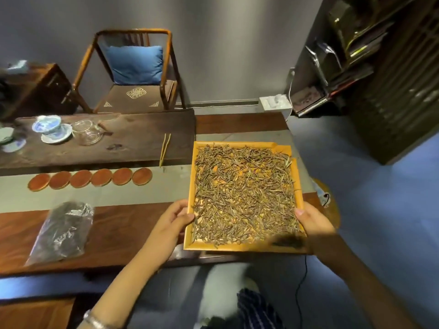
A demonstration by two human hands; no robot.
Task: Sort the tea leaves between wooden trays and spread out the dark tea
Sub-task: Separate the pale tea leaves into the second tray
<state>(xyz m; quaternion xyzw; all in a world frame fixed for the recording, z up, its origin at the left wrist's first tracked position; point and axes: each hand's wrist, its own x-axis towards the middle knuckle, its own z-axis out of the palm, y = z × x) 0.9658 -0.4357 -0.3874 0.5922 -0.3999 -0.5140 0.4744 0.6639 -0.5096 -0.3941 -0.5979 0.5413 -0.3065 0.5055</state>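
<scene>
Head view. No readable writing or brand on anything; the only mark is a pale knot emblem on the brown seat pad of the chair [133,74] beyond the table.

Wooden tray [240,248], yellow-orange and rectangular, held over the near right part of the table [133,224]. Long axis runs away from the person, far end toward the wall, the tray skewed a little in frame. A second tray's rim shows at its far right corner. Brownish-green tea leaves [242,191] cover the tray floor in a loose layer, bare wood showing through in patches.

Left hand [171,222] grips the tray's left rim near the front, thumb curled over the edge. Right hand [313,222] grips the right rim, thumb on top.

Clear bag of dark tea [61,231] lies well left of the tray. Six round coasters [92,178] in a row on the grey runner. A blue-and-white gaiwan [51,128] and glass pitcher [89,131] stand on the dark tea board.
</scene>
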